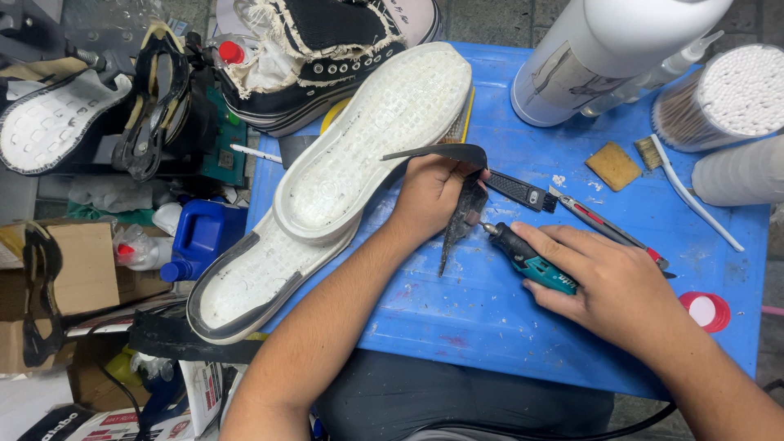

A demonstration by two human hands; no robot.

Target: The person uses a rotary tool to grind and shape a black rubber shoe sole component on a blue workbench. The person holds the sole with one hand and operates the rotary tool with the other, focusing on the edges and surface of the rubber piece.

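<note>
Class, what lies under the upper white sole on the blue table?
A second white sole lies under the upper sole, its grey-rimmed heel sticking out; its front part is covered.

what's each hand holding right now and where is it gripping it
The left hand pinches a thin black rubber strip near its bend. The right hand grips a black and teal rotary tool around its body.

Two white soles [359, 155] overlap on the blue table [490, 318] near a cotton-swab tub [723, 98].
</note>
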